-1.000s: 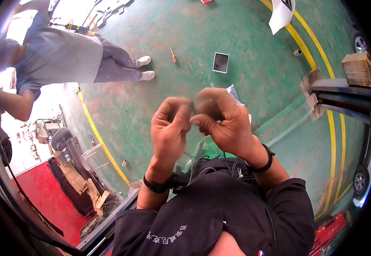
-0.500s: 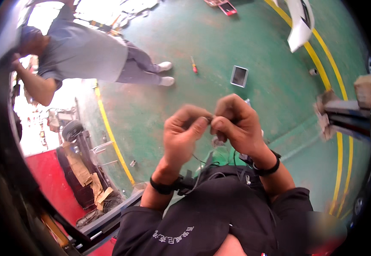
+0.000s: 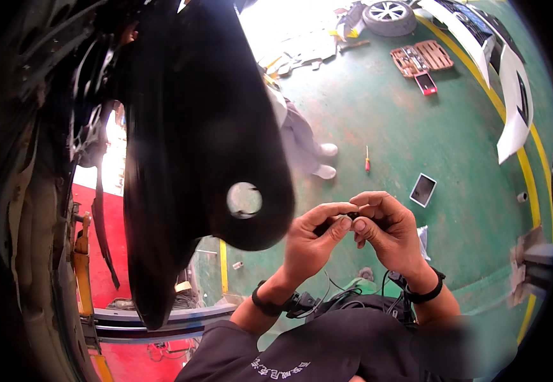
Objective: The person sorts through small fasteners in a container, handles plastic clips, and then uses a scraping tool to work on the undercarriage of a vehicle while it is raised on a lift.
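My left hand [image 3: 308, 245] and my right hand [image 3: 391, 232] meet fingertip to fingertip at the lower middle, both closed in a pinch around a small dark piece [image 3: 353, 216], too small to identify. Just to their left looms a large black vehicle part [image 3: 206, 127] with a round hole, very near the camera. Black straps circle both of my wrists, and cables hang below my fingers.
Behind the black part stands a person [image 3: 298, 134]. Around the green floor lie a screwdriver [image 3: 367, 162], a tablet [image 3: 423, 190], an open tool case [image 3: 419, 58], a wheel [image 3: 389, 16] and white bumper pieces [image 3: 514, 108]. A lift arm [image 3: 537, 261] is at right.
The view has swung so the black part now fills the left and largely hides the person. My pinched hands appear farther right and lower, still holding together.
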`<state>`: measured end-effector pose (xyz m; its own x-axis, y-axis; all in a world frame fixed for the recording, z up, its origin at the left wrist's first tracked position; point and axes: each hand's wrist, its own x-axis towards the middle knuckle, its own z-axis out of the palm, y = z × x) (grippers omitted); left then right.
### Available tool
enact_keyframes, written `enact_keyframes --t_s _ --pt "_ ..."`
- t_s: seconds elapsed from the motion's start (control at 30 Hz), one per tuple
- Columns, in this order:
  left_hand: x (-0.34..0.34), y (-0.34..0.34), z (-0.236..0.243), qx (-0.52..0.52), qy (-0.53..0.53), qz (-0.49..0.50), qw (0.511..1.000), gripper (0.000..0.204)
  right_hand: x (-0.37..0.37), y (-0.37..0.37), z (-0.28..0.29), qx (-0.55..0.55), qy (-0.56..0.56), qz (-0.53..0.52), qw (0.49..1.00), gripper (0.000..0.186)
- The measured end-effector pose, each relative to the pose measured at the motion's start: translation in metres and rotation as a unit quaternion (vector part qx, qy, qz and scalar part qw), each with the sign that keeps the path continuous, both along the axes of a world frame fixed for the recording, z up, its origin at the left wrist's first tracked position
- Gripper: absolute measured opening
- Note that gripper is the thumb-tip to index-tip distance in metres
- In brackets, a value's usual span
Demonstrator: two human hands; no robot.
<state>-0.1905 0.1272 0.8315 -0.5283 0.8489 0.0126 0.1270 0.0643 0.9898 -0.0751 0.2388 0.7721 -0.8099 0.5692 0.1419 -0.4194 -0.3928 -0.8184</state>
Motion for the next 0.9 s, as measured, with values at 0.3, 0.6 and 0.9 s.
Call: enact_keyframes --t_s 0.3,0.6,0.9 --pt "-0.059 -0.027 0.059 0.106 0.424 0.183 0.881 0.045 -0.047 0.039 0.061 -0.002 0.118 -0.021 0.993 0.017" --pt "-0.069 -0.053 0.187 0.39 0.075 -0.021 0.917 0.132 -0.124 0.085 0.137 -0.015 0.235 -0.057 0.97 0.017" --pt "-0.074 -0.071 0.239 0.409 0.13 -0.009 0.903 0.135 -0.191 0.109 0.211 -0.023 0.339 -0.083 0.937 0.021"
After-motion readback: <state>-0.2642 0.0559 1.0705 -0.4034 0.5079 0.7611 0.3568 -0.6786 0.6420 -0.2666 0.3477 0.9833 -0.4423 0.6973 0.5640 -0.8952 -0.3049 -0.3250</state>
